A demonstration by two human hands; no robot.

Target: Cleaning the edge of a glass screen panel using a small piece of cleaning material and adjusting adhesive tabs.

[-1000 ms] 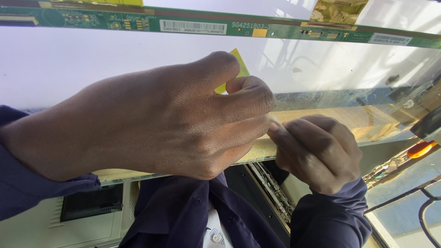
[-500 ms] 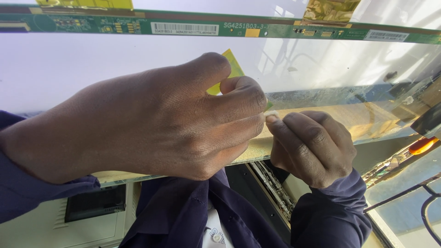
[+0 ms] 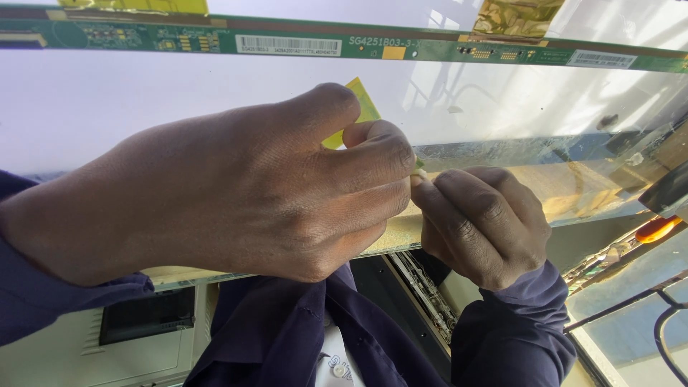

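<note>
A large glossy display panel (image 3: 143, 93) lies flat in front of me, with a green circuit board strip (image 3: 430, 49) along its far edge. My left hand (image 3: 236, 186) rests on the panel, and its thumb and forefinger pinch a small yellow tab (image 3: 363, 106). My right hand (image 3: 480, 222) is curled at the panel's near edge. Its fingertips touch my left fingertips, and its fingers close over that edge. What lies between the fingertips of the two hands is hidden.
Gold-coloured foil patches (image 3: 517, 16) sit on the circuit strip. Below the panel are a grey housing with a dark vent (image 3: 147, 315), a row of metal connectors (image 3: 426, 294), an orange piece (image 3: 656, 228) and dark cables (image 3: 631, 304) at the right. The glass reflects a window.
My right hand has shifted slightly left until its fingertips meet those of my left hand. My left hand and the yellow tab have stayed almost still.
</note>
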